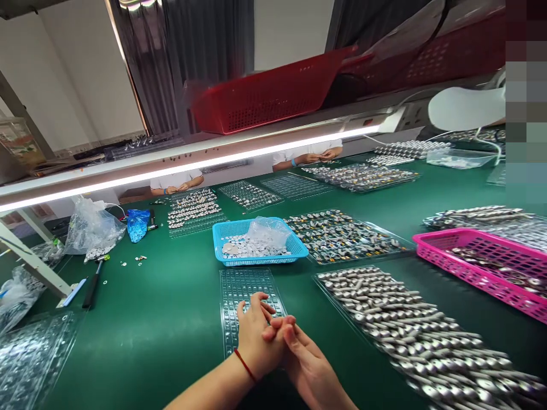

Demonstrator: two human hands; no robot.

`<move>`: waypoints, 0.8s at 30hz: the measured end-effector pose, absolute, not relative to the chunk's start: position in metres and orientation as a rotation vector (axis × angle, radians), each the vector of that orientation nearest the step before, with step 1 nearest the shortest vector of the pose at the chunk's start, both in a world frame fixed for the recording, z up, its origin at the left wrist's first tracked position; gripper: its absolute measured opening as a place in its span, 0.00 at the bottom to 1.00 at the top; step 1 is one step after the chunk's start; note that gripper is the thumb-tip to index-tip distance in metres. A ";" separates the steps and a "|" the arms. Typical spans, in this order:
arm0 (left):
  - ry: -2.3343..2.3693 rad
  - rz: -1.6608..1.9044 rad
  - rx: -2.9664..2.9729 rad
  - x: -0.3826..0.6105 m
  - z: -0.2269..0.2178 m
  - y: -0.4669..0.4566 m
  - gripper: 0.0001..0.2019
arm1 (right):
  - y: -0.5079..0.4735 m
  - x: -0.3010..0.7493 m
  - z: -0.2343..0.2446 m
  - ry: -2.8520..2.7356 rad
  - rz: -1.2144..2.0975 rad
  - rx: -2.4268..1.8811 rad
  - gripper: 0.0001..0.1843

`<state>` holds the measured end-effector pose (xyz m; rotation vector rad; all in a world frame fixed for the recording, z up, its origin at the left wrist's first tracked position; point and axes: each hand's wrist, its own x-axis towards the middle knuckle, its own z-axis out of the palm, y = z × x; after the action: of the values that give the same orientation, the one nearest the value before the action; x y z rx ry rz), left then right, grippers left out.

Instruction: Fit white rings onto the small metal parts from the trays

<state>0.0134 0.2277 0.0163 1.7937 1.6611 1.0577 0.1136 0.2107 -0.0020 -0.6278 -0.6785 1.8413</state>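
My left hand (258, 336), with a red cord around its wrist, is raised over the table with fingers stretched and apart. Pressed against its side is my right hand (308, 363), fingers curled around the left hand's edge. No part shows in either hand, though the palms are partly hidden. Under and beyond the hands lies a clear plastic tray with small pockets (245, 280). Behind it stands a blue basket (260, 262) with small white discs and a clear bag. To the right, a tray (410, 324) carries rows of silvery metal parts with rounded heads.
A pink basket (465, 279) of metal parts stands right. A hammer (94, 282), blue bag (138, 225) and clear plastic bag (92, 228) lie left. A lit shelf (192, 162) with a red basket (265, 108) crosses overhead. Co-workers' hands (322, 155) show across the table.
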 end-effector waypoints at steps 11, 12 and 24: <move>1.537 1.056 1.990 -0.004 0.020 0.232 0.22 | 0.214 0.112 -0.016 -0.746 1.853 -0.734 0.26; 1.501 1.056 2.003 -0.013 0.023 0.237 0.20 | 0.214 0.113 -0.017 -0.745 1.857 -0.721 0.29; 1.897 1.477 1.456 -0.179 0.098 0.278 0.18 | 0.227 0.119 -0.011 -0.693 1.829 -0.887 0.32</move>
<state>-0.1789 0.2784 0.0977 1.4563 1.8968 1.4766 0.1193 0.2272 -0.0109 -0.8873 -0.6935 1.8285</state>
